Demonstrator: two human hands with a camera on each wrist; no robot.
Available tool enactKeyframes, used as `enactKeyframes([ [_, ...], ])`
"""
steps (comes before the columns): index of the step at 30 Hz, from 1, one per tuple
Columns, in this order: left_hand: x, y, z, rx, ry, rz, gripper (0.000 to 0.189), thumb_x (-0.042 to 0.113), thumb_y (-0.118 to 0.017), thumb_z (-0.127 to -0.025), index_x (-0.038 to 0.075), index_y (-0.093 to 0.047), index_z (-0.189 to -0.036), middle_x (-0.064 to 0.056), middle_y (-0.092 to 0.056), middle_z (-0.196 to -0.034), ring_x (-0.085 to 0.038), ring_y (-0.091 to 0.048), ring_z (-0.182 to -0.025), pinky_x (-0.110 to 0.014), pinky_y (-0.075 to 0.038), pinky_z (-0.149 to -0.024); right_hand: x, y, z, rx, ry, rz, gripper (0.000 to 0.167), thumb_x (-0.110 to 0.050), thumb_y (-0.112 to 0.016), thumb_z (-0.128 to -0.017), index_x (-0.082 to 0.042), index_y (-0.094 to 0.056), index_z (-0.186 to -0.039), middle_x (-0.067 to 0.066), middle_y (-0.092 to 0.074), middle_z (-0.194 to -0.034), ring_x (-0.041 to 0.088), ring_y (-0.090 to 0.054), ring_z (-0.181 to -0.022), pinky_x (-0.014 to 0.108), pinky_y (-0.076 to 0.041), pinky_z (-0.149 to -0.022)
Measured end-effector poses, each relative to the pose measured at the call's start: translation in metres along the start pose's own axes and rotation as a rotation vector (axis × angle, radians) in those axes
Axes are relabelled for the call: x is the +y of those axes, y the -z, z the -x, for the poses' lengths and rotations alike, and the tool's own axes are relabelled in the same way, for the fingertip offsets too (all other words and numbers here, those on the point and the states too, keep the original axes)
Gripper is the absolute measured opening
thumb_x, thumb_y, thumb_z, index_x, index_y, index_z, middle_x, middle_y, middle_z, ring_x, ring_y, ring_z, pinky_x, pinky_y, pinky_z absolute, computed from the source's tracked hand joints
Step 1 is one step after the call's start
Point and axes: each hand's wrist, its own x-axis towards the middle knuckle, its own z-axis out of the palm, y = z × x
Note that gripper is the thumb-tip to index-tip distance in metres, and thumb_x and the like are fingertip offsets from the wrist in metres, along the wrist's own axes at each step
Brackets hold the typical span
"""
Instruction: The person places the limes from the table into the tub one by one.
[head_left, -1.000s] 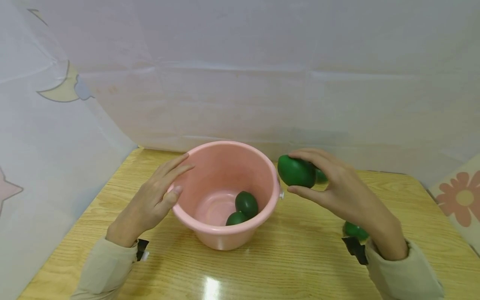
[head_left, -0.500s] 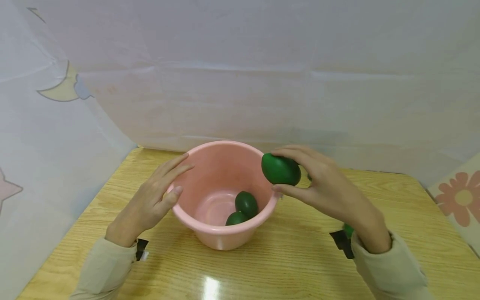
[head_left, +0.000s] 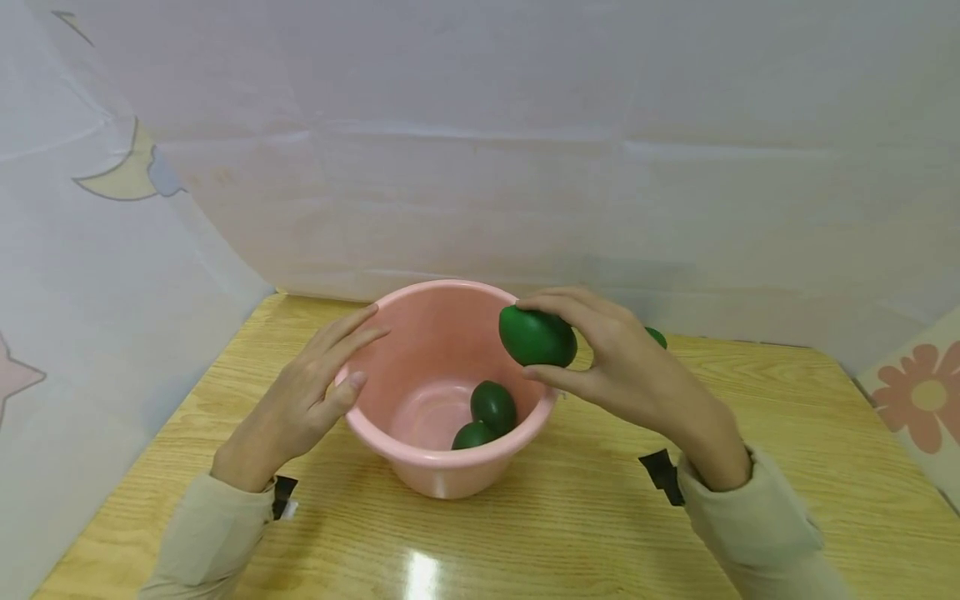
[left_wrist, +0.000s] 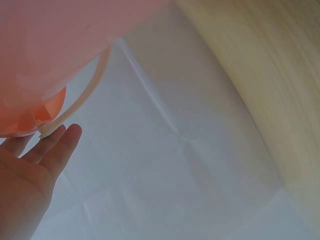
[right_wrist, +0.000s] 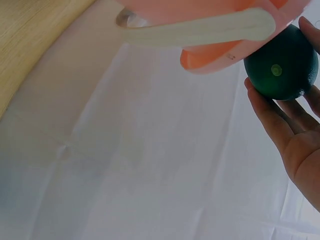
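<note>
A pink plastic bucket (head_left: 442,460) stands on the wooden table. Two dark green fruits lie at its bottom, one fruit (head_left: 492,407) touching the other fruit (head_left: 473,436). With fingers loosely extended, my left hand (head_left: 303,396) rests on the left side of the rim. My right hand (head_left: 626,362) grips a glossy green egg-shaped fruit (head_left: 536,337) between thumb and fingers, above the bucket's right rim. In the right wrist view, this held fruit (right_wrist: 280,67) shows a pale round stem scar, beside the pale bucket handle (right_wrist: 200,31).
Behind my right hand, part of another green fruit (head_left: 656,337) shows on the table. A pale printed sheet (head_left: 480,183) hangs behind and at the sides of the wooden table (head_left: 585,508). The bucket handle (left_wrist: 87,92) hangs by my left fingers in the left wrist view.
My right hand has carried the green fruit leftward, from beside the bucket to over its right rim. My left hand and the bucket have stayed in place.
</note>
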Motion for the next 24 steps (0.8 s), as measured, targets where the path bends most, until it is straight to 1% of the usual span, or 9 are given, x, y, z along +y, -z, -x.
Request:
enactKeyframes([
  [8, 0.0, 0.0, 0.0, -0.001, 0.006, -0.001, 0.048, 0.02, -0.05, -0.098, 0.016, -0.049, -0.146, -0.005, -0.035, -0.16, -0.028, -0.034, -0.147, -0.062, -0.037, -0.108, 0.0, -0.007, -0.01, -0.019, 0.023, -0.007, 0.061, -0.02, -0.083, -0.08, -0.011, -0.059, -0.135, 0.006, -0.06, -0.136, 0.022, -0.056, -0.127, 0.039, -0.053, -0.096],
  [11, 0.0, 0.0, -0.001, -0.004, 0.008, 0.001, 0.049, 0.019, -0.051, -0.097, 0.016, -0.049, -0.146, -0.005, -0.035, -0.16, -0.028, -0.034, -0.147, -0.062, -0.037, -0.108, 0.0, -0.009, -0.011, -0.027, 0.024, -0.01, 0.06, -0.02, -0.083, -0.08, -0.011, -0.059, -0.134, 0.007, -0.06, -0.136, 0.023, -0.055, -0.127, 0.04, -0.052, -0.097],
  [18, 0.001, 0.0, -0.001, -0.012, 0.026, 0.006, 0.05, 0.018, -0.052, -0.096, 0.016, -0.049, -0.146, -0.004, -0.034, -0.161, -0.028, -0.032, -0.148, -0.063, -0.036, -0.109, -0.001, -0.013, -0.017, -0.066, -0.02, -0.019, 0.06, -0.023, -0.083, -0.08, -0.012, -0.059, -0.135, 0.007, -0.059, -0.137, 0.023, -0.056, -0.125, 0.04, -0.053, -0.094],
  [24, 0.002, 0.0, 0.0, -0.014, 0.027, 0.005, 0.051, 0.017, -0.053, -0.095, 0.016, -0.049, -0.146, -0.004, -0.034, -0.161, -0.028, -0.032, -0.148, -0.063, -0.036, -0.109, -0.003, -0.019, -0.022, -0.117, -0.057, -0.049, 0.059, -0.023, -0.081, -0.082, -0.014, -0.058, -0.135, 0.006, -0.058, -0.137, 0.021, -0.056, -0.123, 0.038, -0.052, -0.096],
])
